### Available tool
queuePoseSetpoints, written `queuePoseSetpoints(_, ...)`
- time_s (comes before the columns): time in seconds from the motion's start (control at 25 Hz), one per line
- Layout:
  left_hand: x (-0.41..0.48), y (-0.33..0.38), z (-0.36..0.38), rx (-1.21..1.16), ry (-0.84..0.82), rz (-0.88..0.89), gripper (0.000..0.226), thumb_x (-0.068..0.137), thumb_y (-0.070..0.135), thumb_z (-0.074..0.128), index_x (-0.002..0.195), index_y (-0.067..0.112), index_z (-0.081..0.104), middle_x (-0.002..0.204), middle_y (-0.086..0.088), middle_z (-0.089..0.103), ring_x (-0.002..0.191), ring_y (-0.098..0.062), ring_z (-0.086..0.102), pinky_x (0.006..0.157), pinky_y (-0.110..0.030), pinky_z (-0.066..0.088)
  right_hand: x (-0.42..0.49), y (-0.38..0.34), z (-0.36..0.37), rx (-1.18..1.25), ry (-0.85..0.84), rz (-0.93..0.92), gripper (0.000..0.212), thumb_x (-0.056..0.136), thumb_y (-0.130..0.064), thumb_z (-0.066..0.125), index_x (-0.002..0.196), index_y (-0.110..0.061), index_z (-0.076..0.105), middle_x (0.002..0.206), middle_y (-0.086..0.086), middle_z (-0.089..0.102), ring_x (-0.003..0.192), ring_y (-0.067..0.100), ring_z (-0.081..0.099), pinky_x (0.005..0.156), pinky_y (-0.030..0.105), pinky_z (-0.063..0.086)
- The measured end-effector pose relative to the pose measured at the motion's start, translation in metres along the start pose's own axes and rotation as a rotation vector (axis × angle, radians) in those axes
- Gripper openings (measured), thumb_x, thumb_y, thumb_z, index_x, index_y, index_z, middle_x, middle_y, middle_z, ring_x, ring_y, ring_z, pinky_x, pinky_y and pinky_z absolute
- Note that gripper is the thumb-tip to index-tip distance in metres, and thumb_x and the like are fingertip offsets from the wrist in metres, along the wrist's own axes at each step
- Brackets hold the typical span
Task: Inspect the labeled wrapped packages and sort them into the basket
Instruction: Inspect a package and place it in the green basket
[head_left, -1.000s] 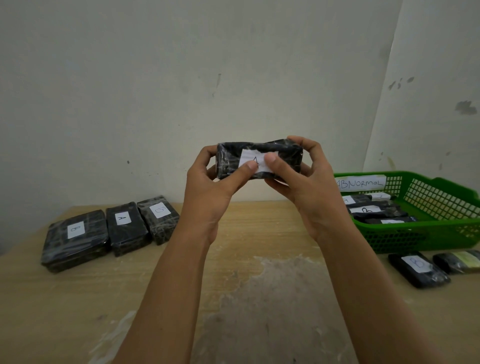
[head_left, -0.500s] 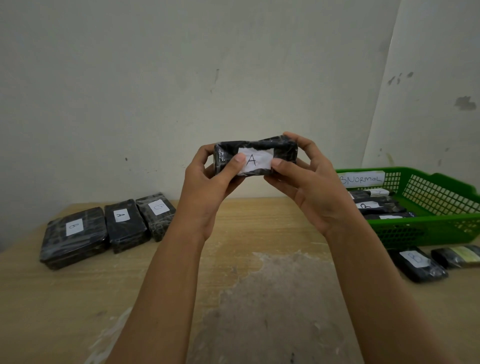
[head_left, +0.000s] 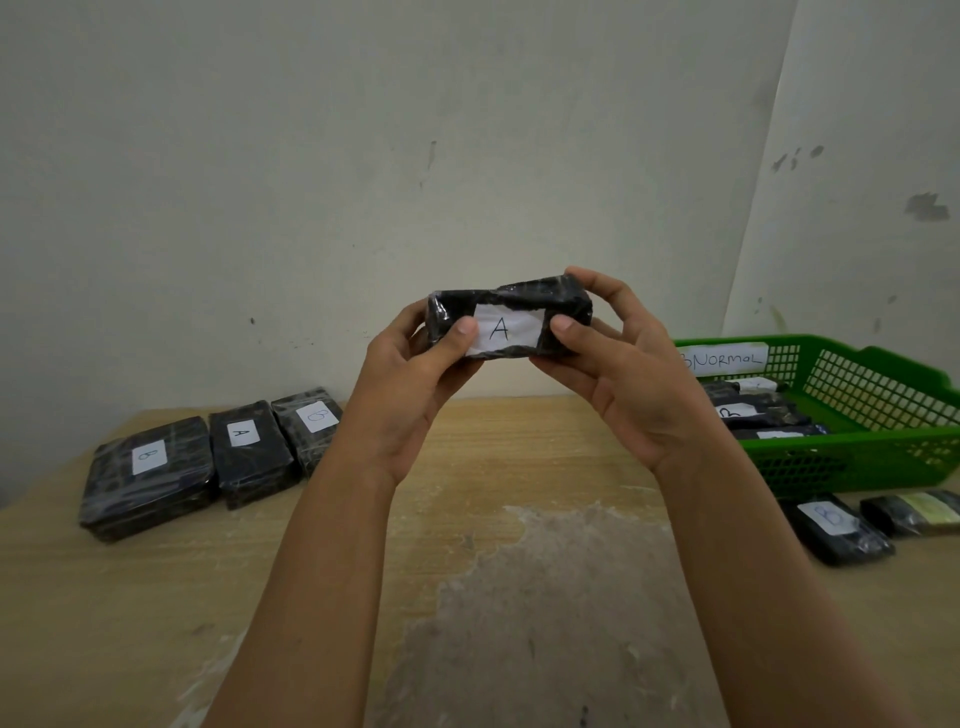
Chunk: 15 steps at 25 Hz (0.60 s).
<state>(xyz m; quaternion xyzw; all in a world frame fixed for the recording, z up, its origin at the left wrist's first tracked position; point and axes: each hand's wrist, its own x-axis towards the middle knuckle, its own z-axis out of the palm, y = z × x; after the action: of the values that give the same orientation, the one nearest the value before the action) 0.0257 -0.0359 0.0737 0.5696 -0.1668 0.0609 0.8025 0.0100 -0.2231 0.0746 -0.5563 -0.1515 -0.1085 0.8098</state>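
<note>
Observed one black wrapped package (head_left: 511, 310) held up in the air above the table (head_left: 493, 457), mid-scene, well clear of the surface, against the pale wall (head_left: 363, 156). Noted long side level, white label (head_left: 511, 332) facing the camera. Read "A" on it, upright.

Noted left hand (head_left: 410, 384) gripping the package's left end, thumb pressed on the front face at the label's left edge, fingers curled round behind. Noted right hand (head_left: 628, 379) gripping the right end in the same way, thumb on the front at the label's right edge, fingers wrapped over the top.

Recorded three more black wrapped packages lying flat in a row at the far left of the table, side by side and close together. Read "B" on the leftmost package (head_left: 148, 478), "A" on the middle package (head_left: 249, 452), "B" on the rightmost of the row (head_left: 309, 423).

Recorded a green slotted basket (head_left: 883, 452) at the far right of the table, with a white paper sign (head_left: 724, 358) on its far wall. Read "NORMAL" there, start of the word hidden behind the right hand. Saw several black packages in the basket (head_left: 753, 413), white labels up. Made out "B" on one, could not read the rest.

Logged two packages on the table just near of the basket: a black one labelled "B" (head_left: 836, 525), and to its right one with a yellow-green patch (head_left: 914, 512).
</note>
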Motion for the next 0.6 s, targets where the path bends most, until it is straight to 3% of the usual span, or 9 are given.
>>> queuePoseSetpoints(0.12,-0.0029,0.0036,-0.0017,0.057,-0.023,-0.048,0.049,0.084,0.034,0.07,0.131,0.022,0.062,0.114,-0.001,0.073,0.1,-0.017,0.073,0.089,-0.03,0.06,-0.0001,-0.0005,-0.0036,-0.014,-0.025,-0.035,0.044,0.094,0.008,0.059,0.127,-0.022,0.057,0.125,0.018,0.067,0.109,0.028,0.072,0.089,0.034,0.06)
queuePoseSetpoints(0.24,-0.0038,0.0052,-0.0013,0.051,-0.006,-0.119,0.057,0.081,0.054,0.065,0.123,0.016,0.067,0.106,-0.002,0.074,0.095,-0.017,0.071,0.084,-0.028,0.06,0.0008,-0.0029,-0.0066,-0.044,-0.089,-0.093,0.049,0.092,0.016,0.056,0.119,-0.025,0.055,0.119,0.012,0.064,0.109,0.025,0.069,0.095,0.035,0.057)
queuePoseSetpoints(0.36,-0.001,0.0024,-0.0009,-0.022,0.008,-0.089,0.037,0.094,0.029,0.068,0.124,0.008,0.067,0.107,-0.005,0.074,0.098,-0.016,0.069,0.087,-0.027,0.059,0.0016,-0.002,-0.0083,-0.088,-0.107,-0.118,0.059,0.091,0.018,0.055,0.127,-0.029,0.053,0.116,0.006,0.062,0.111,0.021,0.065,0.102,0.036,0.054)
queuePoseSetpoints(0.44,0.0005,0.0009,-0.0015,-0.039,0.008,-0.04,0.037,0.095,0.013,0.068,0.131,0.008,0.063,0.107,-0.005,0.074,0.103,-0.016,0.071,0.095,-0.03,0.058,0.0012,-0.0011,-0.0085,-0.123,-0.082,-0.098,0.069,0.091,0.014,0.059,0.137,-0.036,0.051,0.123,0.004,0.062,0.114,0.018,0.064,0.103,0.036,0.054)
queuePoseSetpoints(0.6,0.0002,0.0012,0.0,-0.007,0.003,0.01,0.043,0.093,0.004,0.067,0.135,0.012,0.059,0.112,-0.009,0.075,0.111,-0.018,0.071,0.101,-0.03,0.055,0.001,0.0019,-0.0029,-0.127,-0.019,-0.037,0.057,0.091,-0.008,0.071,0.141,-0.027,0.052,0.134,0.006,0.06,0.122,0.02,0.063,0.105,0.038,0.053)
